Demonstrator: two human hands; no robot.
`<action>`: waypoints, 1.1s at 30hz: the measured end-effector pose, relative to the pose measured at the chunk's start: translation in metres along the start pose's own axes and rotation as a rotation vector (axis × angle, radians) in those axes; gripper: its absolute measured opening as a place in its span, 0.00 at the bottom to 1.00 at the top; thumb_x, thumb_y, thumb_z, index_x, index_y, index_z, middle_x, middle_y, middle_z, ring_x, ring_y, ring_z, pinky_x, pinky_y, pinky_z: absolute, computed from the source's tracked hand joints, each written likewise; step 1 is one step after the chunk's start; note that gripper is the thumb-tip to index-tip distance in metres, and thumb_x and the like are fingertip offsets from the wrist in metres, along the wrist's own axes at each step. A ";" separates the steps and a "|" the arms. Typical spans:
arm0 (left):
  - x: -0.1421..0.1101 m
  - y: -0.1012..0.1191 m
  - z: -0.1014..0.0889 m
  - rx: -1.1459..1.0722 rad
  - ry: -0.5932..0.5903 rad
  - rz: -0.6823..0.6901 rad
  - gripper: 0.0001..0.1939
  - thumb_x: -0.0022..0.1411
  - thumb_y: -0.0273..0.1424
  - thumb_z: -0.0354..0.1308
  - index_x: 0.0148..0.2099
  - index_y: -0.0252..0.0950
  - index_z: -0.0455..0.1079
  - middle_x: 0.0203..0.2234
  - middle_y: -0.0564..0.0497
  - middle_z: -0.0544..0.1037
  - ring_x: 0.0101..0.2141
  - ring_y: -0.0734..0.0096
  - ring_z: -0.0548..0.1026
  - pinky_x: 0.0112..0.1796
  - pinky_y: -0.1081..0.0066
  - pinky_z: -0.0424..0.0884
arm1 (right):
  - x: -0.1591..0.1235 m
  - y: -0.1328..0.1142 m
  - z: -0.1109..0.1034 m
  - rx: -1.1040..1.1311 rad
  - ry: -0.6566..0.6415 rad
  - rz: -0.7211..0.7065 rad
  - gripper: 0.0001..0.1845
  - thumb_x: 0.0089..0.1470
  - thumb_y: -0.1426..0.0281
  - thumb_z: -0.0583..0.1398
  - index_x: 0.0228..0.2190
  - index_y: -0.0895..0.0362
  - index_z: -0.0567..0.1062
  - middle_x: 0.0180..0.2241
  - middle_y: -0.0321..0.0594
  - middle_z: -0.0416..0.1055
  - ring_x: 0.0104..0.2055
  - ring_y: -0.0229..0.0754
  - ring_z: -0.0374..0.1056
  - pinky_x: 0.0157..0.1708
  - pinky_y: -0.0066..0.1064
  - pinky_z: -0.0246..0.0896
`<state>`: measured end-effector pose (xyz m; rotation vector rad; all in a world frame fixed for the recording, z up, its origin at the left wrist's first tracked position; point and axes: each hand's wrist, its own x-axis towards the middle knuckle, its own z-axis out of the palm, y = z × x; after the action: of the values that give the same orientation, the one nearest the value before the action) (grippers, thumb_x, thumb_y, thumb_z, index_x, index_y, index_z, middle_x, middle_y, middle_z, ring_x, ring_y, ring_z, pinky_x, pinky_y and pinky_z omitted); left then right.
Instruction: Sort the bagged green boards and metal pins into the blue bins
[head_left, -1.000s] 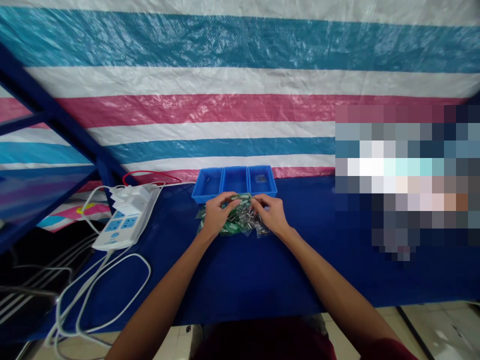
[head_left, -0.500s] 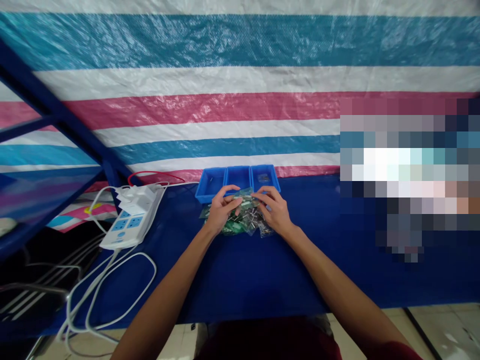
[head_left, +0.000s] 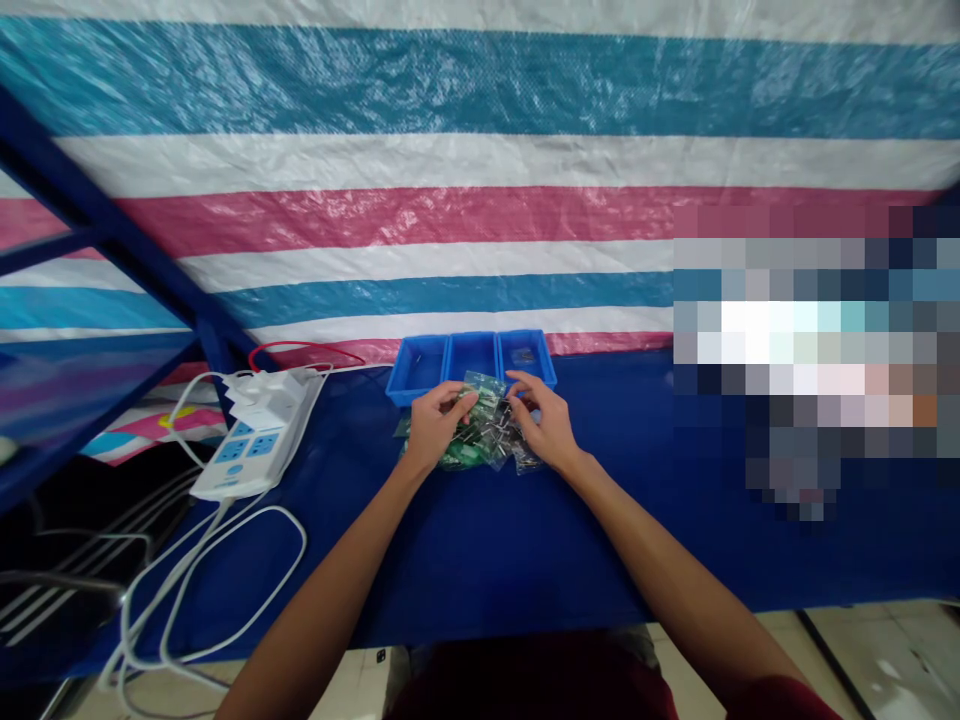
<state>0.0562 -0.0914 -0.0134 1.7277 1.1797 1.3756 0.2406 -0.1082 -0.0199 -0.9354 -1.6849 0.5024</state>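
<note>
My left hand [head_left: 435, 422] pinches a small clear bag [head_left: 484, 390] of green tint between thumb and fingers, holding it up over a heap. Just right of that bag, my right hand [head_left: 546, 418] has its fingers bent and parted, with nothing visible in them. Beneath both hands lies the heap: green bags [head_left: 461, 455] at the left and clear bags of small metal pieces [head_left: 499, 442] at the right. What the held bag contains is too small to make out.
Three joined blue bins [head_left: 472, 345] stand behind the heap; small items lie in the left and right ones. A white power strip [head_left: 244, 455] with looped cables [head_left: 300, 540] occupies the left of the blue table [head_left: 510, 570]. The area at right is pixelated.
Both hands were at the green-tinted bag earlier. My right fingers have since come off its edge and spread, while the left hand keeps the bag, which now stands more upright.
</note>
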 end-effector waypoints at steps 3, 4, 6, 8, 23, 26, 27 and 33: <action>-0.004 0.000 -0.003 0.143 0.202 0.121 0.15 0.58 0.41 0.60 0.38 0.34 0.75 0.25 0.50 0.77 0.24 0.72 0.73 0.29 0.71 0.71 | 0.000 0.000 -0.001 -0.009 0.032 -0.029 0.17 0.61 0.69 0.51 0.50 0.54 0.68 0.37 0.39 0.70 0.28 0.33 0.66 0.30 0.27 0.65; -0.004 0.000 -0.005 0.209 0.295 0.185 0.14 0.59 0.41 0.60 0.38 0.35 0.75 0.28 0.49 0.78 0.27 0.69 0.75 0.34 0.68 0.72 | 0.000 0.000 -0.001 -0.017 0.044 -0.033 0.16 0.61 0.69 0.51 0.50 0.54 0.68 0.36 0.39 0.70 0.28 0.33 0.66 0.30 0.28 0.65; -0.002 0.001 -0.011 0.322 0.455 0.323 0.12 0.60 0.39 0.59 0.39 0.35 0.75 0.33 0.45 0.79 0.35 0.63 0.76 0.42 0.63 0.71 | 0.001 0.001 -0.001 -0.029 0.065 -0.033 0.16 0.61 0.69 0.50 0.50 0.54 0.68 0.36 0.39 0.70 0.28 0.34 0.66 0.31 0.28 0.65; 0.006 0.002 -0.015 0.394 0.533 0.441 0.11 0.62 0.37 0.58 0.40 0.36 0.75 0.35 0.44 0.79 0.40 0.60 0.76 0.47 0.59 0.68 | 0.001 0.001 -0.002 -0.047 0.067 -0.026 0.16 0.61 0.69 0.50 0.49 0.55 0.68 0.36 0.40 0.70 0.29 0.34 0.67 0.31 0.29 0.66; 0.015 0.004 -0.013 0.687 -0.175 0.399 0.13 0.67 0.34 0.49 0.43 0.37 0.74 0.34 0.46 0.79 0.37 0.63 0.75 0.42 0.64 0.67 | 0.005 0.005 -0.004 -0.432 -0.062 0.065 0.12 0.57 0.70 0.55 0.41 0.55 0.75 0.34 0.41 0.73 0.32 0.39 0.68 0.35 0.30 0.63; 0.011 -0.003 -0.014 0.682 -0.251 0.447 0.13 0.67 0.34 0.49 0.42 0.36 0.74 0.36 0.46 0.78 0.39 0.63 0.74 0.45 0.63 0.67 | 0.004 0.009 -0.002 -0.579 -0.173 0.103 0.12 0.54 0.68 0.59 0.40 0.56 0.76 0.35 0.42 0.73 0.37 0.43 0.69 0.37 0.31 0.63; 0.010 -0.006 -0.014 0.691 -0.277 0.458 0.13 0.66 0.35 0.50 0.42 0.36 0.74 0.37 0.46 0.78 0.40 0.63 0.74 0.46 0.62 0.66 | 0.003 0.010 -0.002 -0.605 -0.199 0.112 0.11 0.54 0.68 0.60 0.40 0.56 0.77 0.35 0.42 0.73 0.38 0.43 0.69 0.37 0.31 0.63; 0.012 -0.016 -0.015 0.688 -0.422 0.430 0.13 0.65 0.37 0.52 0.42 0.38 0.75 0.38 0.46 0.78 0.41 0.63 0.74 0.44 0.65 0.69 | 0.002 0.015 0.000 -0.616 -0.250 0.125 0.09 0.56 0.69 0.59 0.37 0.54 0.78 0.35 0.42 0.73 0.37 0.41 0.69 0.36 0.30 0.63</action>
<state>0.0385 -0.0746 -0.0182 2.7198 1.1439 0.7658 0.2456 -0.0973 -0.0294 -1.4739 -2.0670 0.1777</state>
